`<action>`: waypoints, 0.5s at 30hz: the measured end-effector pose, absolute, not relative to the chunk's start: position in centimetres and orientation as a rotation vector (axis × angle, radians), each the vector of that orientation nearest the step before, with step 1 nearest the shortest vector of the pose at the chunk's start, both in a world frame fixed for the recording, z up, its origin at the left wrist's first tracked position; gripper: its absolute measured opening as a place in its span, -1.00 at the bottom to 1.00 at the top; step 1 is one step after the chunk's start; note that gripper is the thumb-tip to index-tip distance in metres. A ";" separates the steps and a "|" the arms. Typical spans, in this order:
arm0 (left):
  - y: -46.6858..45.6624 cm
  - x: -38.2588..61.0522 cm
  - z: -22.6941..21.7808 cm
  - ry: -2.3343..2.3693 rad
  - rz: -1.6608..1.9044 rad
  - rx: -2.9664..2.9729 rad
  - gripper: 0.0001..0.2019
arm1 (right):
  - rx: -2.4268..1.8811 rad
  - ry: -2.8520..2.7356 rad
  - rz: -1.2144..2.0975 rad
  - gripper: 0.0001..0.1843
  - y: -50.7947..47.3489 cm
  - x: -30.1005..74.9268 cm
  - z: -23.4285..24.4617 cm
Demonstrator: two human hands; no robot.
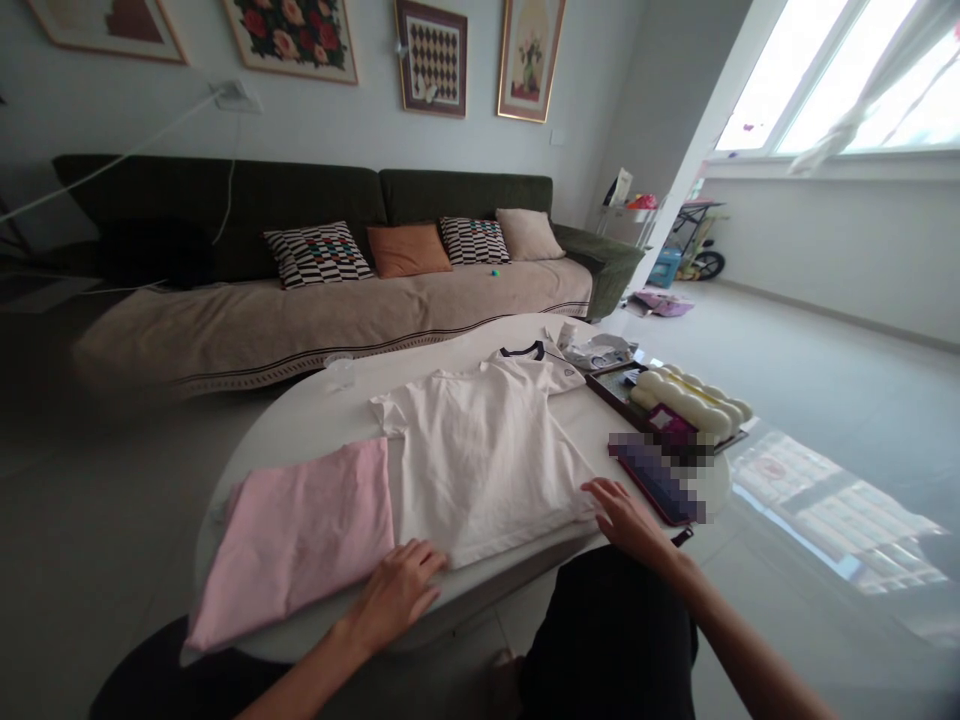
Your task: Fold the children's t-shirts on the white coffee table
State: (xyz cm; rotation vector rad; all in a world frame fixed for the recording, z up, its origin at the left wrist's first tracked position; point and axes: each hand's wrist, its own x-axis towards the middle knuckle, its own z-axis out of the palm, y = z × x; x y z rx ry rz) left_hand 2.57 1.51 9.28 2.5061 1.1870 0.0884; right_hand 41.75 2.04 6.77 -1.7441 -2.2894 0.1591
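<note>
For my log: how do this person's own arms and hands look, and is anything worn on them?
Left hand and right hand are both ungloved. The forearms are bare, with no sleeve in view, and slim. No watch or bracelet shows on either wrist; the fingers are too small to rule out a ring.

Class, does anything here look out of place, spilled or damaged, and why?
A small green object sits on the sofa cover and a pinkish item lies on the floor beyond the table, both seemingly stray. No spill or damage stands out.
</note>
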 end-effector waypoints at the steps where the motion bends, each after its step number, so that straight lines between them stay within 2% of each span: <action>1: 1.4 2.4 9.2 1.218 0.113 2.487 -0.76 | -1.779 -2.243 0.163 -0.56 2.1 42.4 6.4; 5: 0.9 1.4 9.4 1.298 0.116 2.492 -0.70 | -1.864 -2.103 0.219 -0.74 2.8 44.2 5.1; 8: 0.8 1.0 9.6 1.319 0.105 2.530 -0.68 | -1.874 -2.027 0.261 -0.74 3.5 44.6 4.6; 12: 0.8 0.7 9.7 1.342 0.104 2.554 -0.70 | -1.819 -1.963 0.344 -0.59 4.0 44.4 4.5; 15: 0.8 0.6 9.7 1.330 0.093 2.573 -0.71 | -1.813 -1.864 0.380 -0.70 4.2 44.0 4.8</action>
